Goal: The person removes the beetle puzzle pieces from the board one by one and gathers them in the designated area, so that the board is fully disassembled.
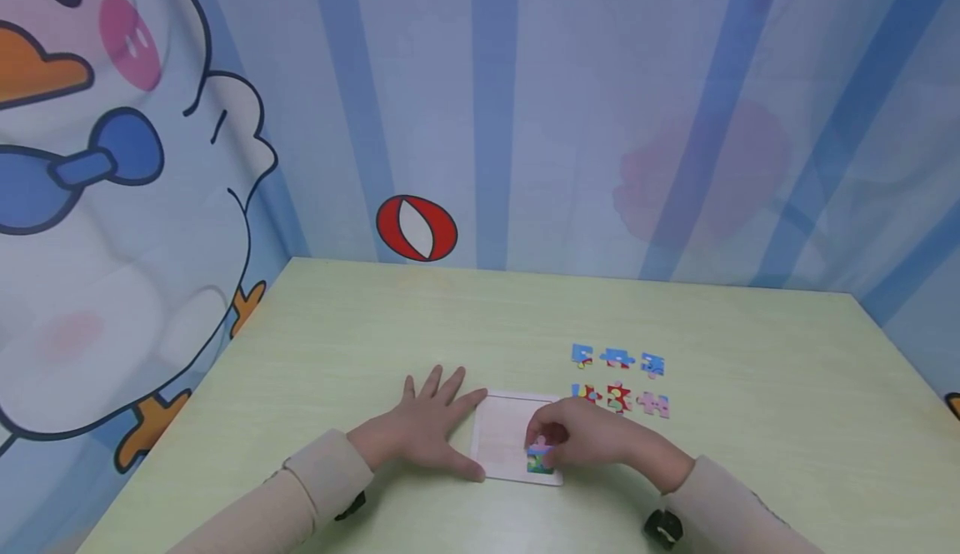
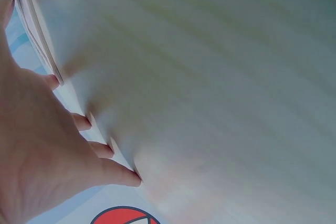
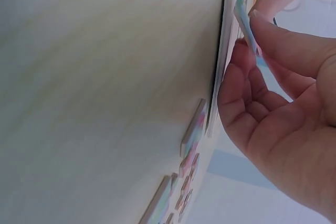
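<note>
A shallow puzzle tray (image 1: 498, 437) with a raised rim lies flat on the table. My left hand (image 1: 427, 427) spreads its fingers at the tray's left side, thumb and index fingertip right at the corners of the rim. In the left wrist view the other fingertips of that hand (image 2: 47, 135) rest on the tabletop. My right hand (image 1: 588, 433) pinches a green, blue and pink jigsaw piece (image 1: 538, 460) between thumb and fingers, over the tray's near right corner. The right wrist view shows the piece (image 3: 245, 22) tilted, close above the tray rim.
Several jigsaw pieces lie in two rows behind my right hand, including a blue one (image 1: 582, 355) and a pink one (image 1: 654, 404). The pale green table (image 1: 360, 312) ends at a striped curtain (image 1: 555, 121) printed with a duck and a ball.
</note>
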A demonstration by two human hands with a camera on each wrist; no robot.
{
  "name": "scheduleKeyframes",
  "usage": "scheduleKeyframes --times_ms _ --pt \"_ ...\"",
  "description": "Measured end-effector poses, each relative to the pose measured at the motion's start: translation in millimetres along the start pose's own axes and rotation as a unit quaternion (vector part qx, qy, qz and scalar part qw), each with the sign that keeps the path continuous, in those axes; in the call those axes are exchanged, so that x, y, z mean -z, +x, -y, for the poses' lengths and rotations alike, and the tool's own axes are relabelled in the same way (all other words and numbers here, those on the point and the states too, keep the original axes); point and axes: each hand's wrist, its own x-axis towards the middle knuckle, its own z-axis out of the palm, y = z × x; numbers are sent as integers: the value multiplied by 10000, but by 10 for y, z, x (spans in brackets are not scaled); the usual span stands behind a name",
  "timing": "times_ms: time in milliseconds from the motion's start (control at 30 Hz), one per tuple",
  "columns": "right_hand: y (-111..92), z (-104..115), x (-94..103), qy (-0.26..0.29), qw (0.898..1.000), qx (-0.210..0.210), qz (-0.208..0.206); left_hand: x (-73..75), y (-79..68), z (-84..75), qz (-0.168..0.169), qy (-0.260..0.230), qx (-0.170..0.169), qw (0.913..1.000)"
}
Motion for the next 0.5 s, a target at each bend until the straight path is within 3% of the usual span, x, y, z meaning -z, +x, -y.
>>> scheduleKeyframes --times_ms 500 --pt "-56 -53 47 -8 9992 393 -56 0 -5 6 1 -66 -18 10000"
